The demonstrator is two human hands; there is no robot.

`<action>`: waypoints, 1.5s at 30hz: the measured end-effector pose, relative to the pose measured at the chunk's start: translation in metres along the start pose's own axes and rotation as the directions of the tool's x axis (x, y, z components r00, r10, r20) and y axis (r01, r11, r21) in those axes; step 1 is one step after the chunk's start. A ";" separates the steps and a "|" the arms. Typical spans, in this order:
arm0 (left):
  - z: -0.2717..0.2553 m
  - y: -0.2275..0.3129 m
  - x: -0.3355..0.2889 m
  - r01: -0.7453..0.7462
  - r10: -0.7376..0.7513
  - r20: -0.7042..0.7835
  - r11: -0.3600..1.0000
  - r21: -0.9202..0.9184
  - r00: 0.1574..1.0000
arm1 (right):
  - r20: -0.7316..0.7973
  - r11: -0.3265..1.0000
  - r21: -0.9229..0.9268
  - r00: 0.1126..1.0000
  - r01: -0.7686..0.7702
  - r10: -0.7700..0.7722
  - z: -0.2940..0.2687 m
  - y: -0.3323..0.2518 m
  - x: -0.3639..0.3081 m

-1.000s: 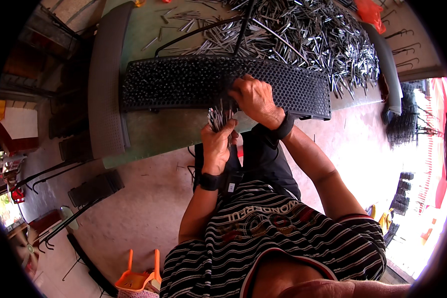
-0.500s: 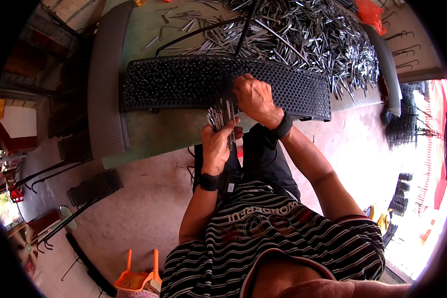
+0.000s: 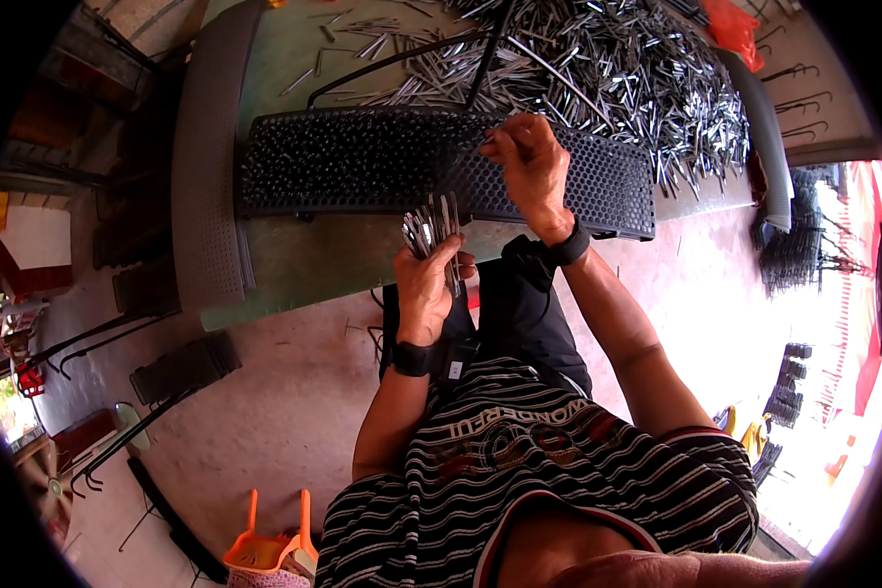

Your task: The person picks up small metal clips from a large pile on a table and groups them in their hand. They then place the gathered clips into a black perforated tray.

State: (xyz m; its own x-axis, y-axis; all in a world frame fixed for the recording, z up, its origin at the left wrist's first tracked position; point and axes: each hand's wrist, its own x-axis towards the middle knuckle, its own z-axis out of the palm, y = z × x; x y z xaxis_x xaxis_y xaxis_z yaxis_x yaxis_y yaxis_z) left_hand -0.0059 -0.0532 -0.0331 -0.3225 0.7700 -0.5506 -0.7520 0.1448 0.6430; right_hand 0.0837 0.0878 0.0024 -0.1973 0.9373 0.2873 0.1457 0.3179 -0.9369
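My left hand point(image 3: 427, 284) is closed around a bundle of thin metal rods point(image 3: 429, 227), which stick up past the fingers in front of the rack. The long black rack point(image 3: 598, 181) has a top full of round holes. Its left and middle part is densely filled with rod ends, while open holes show toward the right. Over the rack's far edge, right of the middle, my right hand point(image 3: 531, 171) is raised with thumb and fingers pinched together. What it pinches is too small to make out.
A large heap of loose metal rods point(image 3: 617, 78) covers the green-topped table point(image 3: 294, 274) behind the rack. A black bent bar point(image 3: 402, 64) crosses above. Grey perforated sheets point(image 3: 206, 167) lie at the left, an orange bag point(image 3: 731, 34) at the far right, an orange chair point(image 3: 260, 554) behind me.
My right hand has lifted off the rack's middle and moved right and farther away, its fingers still pinched. The left hand with the rods has barely shifted.
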 end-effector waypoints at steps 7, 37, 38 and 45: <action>0.002 0.004 -0.004 0.000 0.001 -0.024 1.000 0.030 1.000 | 0.110 0.956 -0.250 0.985 0.154 -0.130 0.004 0.012 -0.007; -0.003 0.007 -0.009 -0.080 0.078 0.049 0.996 0.046 0.996 | 0.233 0.798 -0.489 0.934 0.352 -0.270 0.002 0.012 0.003; -0.003 0.006 -0.008 -0.079 0.077 0.043 0.996 0.043 0.996 | 0.245 0.787 -0.492 0.926 0.374 -0.287 0.001 0.013 0.000; 0.001 0.008 -0.009 -0.076 0.075 0.028 0.996 0.040 0.997 | 0.275 0.776 -0.527 0.933 0.348 -0.232 -0.003 -0.011 0.000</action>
State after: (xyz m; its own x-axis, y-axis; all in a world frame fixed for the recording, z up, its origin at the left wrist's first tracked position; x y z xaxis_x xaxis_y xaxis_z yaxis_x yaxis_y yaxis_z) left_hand -0.0087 -0.0582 -0.0226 -0.3614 0.7961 -0.4855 -0.7020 0.1104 0.7035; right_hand 0.0852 0.0846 0.0130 -0.4846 0.7615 0.4305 0.5549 0.6481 -0.5216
